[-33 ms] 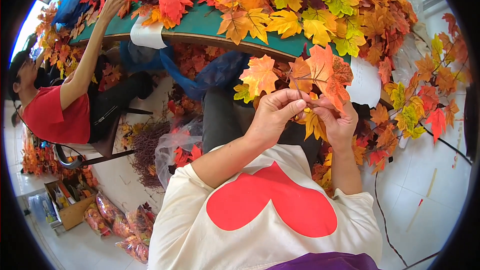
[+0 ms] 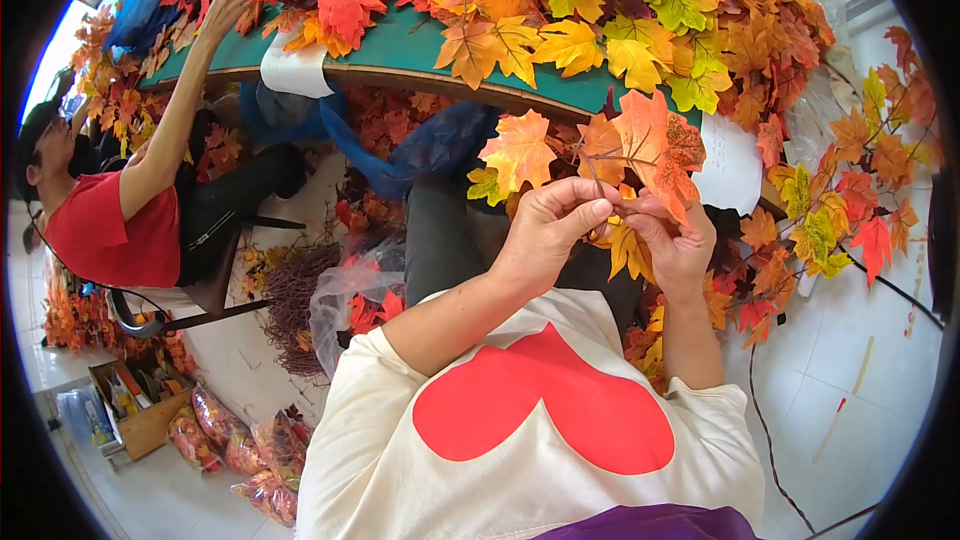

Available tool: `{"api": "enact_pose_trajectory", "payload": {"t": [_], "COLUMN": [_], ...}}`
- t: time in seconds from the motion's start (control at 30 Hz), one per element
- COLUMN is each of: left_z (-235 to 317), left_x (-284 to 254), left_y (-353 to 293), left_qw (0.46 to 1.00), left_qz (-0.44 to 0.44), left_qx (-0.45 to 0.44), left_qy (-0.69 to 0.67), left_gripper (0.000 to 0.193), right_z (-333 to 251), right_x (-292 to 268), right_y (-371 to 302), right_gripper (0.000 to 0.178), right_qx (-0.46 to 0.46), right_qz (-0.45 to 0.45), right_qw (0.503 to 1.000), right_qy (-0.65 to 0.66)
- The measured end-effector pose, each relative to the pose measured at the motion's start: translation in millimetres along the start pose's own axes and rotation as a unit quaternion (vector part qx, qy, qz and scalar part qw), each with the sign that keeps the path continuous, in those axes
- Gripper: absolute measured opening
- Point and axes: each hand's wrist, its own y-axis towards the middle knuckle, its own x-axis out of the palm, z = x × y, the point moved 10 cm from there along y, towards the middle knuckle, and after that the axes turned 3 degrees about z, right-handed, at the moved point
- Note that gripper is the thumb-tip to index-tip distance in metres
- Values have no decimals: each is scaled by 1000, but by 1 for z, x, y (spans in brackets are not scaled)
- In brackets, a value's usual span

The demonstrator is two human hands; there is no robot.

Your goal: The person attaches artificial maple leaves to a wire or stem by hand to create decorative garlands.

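In front of my chest, my left hand (image 2: 552, 238) pinches a thin brown stem between thumb and fingers. Close beside it, my right hand (image 2: 675, 248) is closed on the same artificial maple-leaf spray (image 2: 643, 143), with its fingertips partly behind the foliage. Orange and yellow leaves fan out above and below both hands. Exactly where the stems meet is covered by my fingers. Beyond the hands, a large heap of fabric maple leaves (image 2: 570, 0) in orange, yellow, green and red lies on the green table (image 2: 400, 45).
White papers (image 2: 296, 65) hang over the table's edge. A person in a red shirt (image 2: 115, 225) sits at the left, reaching onto the table. Leafy garlands (image 2: 850, 210) hang at the right. Bundled brown stems (image 2: 300, 310), bagged leaves (image 2: 225, 435) and a cardboard box (image 2: 145, 410) are on the floor.
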Motion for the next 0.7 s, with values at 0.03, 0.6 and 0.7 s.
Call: {"api": "enact_pose_trajectory", "payload": {"t": [0.03, 0.6, 0.7], "left_z": [1, 7, 5], "left_x": [0, 8, 8], "left_y": [0, -3, -3], "left_qw": [1000, 997, 997], "left_qz": [-3, -15, -20], "left_qx": [6, 20, 15], "left_qy": [8, 68, 77], "left_gripper": [8, 7, 7], "right_z": [1, -24, -17], "right_x": [0, 4, 1], "right_y": [0, -2, -2], "right_gripper": [22, 21, 23], "right_qx": [9, -50, -37], "right_qz": [4, -26, -42], "right_qw": [1000, 986, 989], "right_qy": [20, -154, -134]}}
